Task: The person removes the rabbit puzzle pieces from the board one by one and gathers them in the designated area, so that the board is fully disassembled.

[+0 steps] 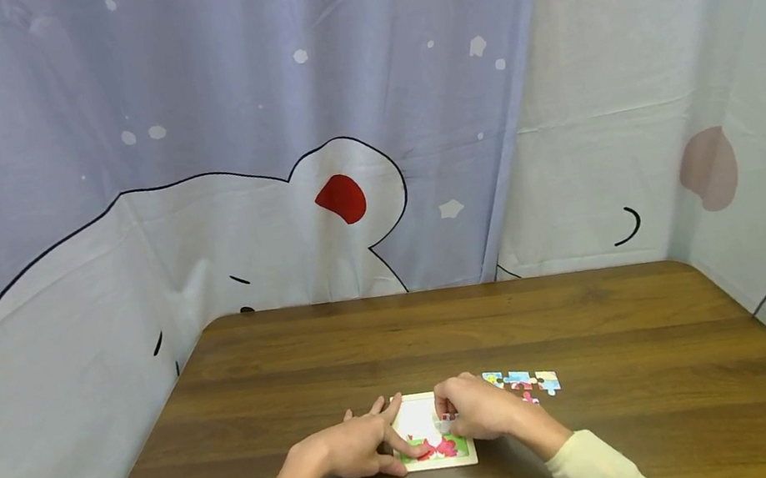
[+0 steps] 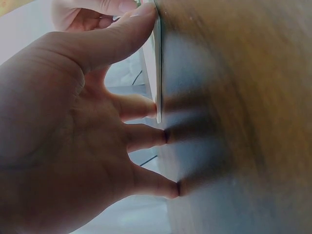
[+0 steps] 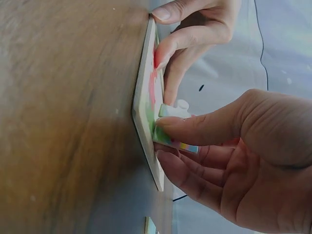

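Observation:
A small puzzle tray (image 1: pixel 439 465) with a pale frame lies flat on the table. Joined pieces with a green and pink-red picture (image 1: pixel 445 448) fill its near part; the far part shows a white base. My left hand (image 1: pixel 353 449) rests spread over the tray's left side, its thumb at the near edge and index finger on the picture. In the left wrist view, the other fingertips of this left hand (image 2: pixel 63 131) touch the tray's edge and the tabletop. My right hand (image 3: pixel 268 156) pinches a green, multicoloured puzzle piece (image 3: pixel 168 140) between thumb and fingers, just over the tray.
Several loose puzzle pieces (image 1: pixel 519 378) in blue, yellow and pink lie right of the tray, beyond my right hand. The brown wooden table (image 1: pixel 282 366) extends around them. A printed curtain (image 1: pixel 260 234) hangs behind the table's far edge.

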Available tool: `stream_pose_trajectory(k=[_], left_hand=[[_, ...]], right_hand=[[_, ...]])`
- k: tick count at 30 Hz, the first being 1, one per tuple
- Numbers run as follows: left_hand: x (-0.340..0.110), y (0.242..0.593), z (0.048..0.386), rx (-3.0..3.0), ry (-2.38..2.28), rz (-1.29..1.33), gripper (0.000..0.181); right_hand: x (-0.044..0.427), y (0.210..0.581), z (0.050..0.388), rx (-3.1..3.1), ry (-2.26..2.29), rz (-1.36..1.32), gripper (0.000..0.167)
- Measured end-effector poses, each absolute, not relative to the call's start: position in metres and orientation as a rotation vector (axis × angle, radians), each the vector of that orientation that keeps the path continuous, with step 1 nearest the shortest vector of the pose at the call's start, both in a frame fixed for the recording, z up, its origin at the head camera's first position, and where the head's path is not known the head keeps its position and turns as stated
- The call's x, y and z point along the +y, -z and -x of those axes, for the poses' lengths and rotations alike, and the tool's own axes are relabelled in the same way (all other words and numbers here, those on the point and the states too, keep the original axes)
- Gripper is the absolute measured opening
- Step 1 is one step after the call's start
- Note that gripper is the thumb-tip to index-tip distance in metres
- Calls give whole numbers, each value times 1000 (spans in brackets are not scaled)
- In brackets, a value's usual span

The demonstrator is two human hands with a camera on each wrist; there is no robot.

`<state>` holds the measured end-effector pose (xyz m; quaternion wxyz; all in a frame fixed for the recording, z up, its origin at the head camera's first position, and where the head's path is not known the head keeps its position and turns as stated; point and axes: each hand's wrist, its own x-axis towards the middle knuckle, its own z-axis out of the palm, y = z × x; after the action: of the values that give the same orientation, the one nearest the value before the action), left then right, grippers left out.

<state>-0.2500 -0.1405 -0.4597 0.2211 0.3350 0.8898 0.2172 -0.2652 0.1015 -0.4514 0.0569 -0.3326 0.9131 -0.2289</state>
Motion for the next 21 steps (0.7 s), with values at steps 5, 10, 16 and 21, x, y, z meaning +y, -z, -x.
stream_pose_trajectory(k=[5, 10, 16, 21], left_hand=[[-140, 459, 249, 2473, -584, -926, 34], [-140, 459, 249, 2471, -589, -926, 34], [-140, 460, 249, 2458, -604, -923, 33], [-139, 460, 249, 2456, -614, -926, 33]], right_hand=[[104, 448, 265, 2749, 723, 976, 23], [110, 442, 265, 2723, 774, 959, 23], [130, 436, 268, 2682, 897, 949, 19], [154, 437, 269, 2669, 968, 952, 21]])
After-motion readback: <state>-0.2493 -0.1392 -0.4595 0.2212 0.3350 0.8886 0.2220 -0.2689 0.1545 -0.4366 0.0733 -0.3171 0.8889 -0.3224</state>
